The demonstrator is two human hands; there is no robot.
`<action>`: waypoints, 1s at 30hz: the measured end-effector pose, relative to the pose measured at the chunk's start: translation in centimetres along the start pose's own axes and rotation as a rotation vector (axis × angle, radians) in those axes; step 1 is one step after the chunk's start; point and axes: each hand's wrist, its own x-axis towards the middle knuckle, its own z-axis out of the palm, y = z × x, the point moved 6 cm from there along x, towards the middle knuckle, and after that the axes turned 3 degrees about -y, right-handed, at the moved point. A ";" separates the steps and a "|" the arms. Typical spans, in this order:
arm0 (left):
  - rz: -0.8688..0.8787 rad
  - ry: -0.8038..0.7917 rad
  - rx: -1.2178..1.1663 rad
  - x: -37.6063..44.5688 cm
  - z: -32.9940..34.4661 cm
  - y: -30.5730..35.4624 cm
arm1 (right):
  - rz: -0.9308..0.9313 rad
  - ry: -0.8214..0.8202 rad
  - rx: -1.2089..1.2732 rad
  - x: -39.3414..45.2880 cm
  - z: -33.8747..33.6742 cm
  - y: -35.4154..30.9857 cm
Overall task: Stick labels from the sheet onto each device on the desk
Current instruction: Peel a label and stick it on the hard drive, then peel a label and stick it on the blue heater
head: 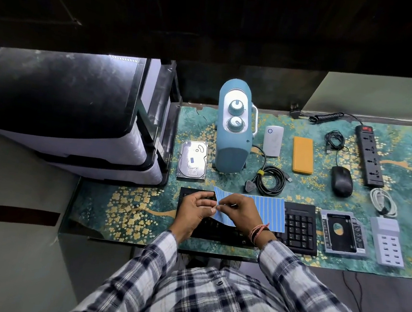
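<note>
A blue label sheet (267,213) with pale stripes lies curled over the black keyboard (297,226). My left hand (193,208) pinches the sheet's left edge. My right hand (238,211) pinches the same edge from the other side, fingertips touching the left hand's. A hard drive (192,163) carries a small blue label. Behind it stands a teal appliance (233,130) with two knobs. A white box (273,141), an orange power bank (302,155), a black mouse (342,181), a power strip (369,156), a drive caddy (343,233) and a grey USB hub (386,241) lie around.
A teal floral mat (127,206) covers the desk. A large black-and-white printer (71,112) fills the left. Coiled black cables (271,181) lie beside the appliance, a white cable (384,201) at the right. The desk's front edge runs just below the keyboard.
</note>
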 end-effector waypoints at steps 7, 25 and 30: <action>-0.020 0.011 0.012 -0.1 0.0 0.2 | 0.007 -0.023 0.009 0.0 0.0 -0.1; 0.243 0.434 0.765 -0.9 4.2 9.6 | 0.323 0.277 0.561 -1.9 -3.3 3.7; 0.297 0.536 0.853 3.3 9.6 19.0 | 0.359 0.298 0.606 -2.7 -3.8 4.9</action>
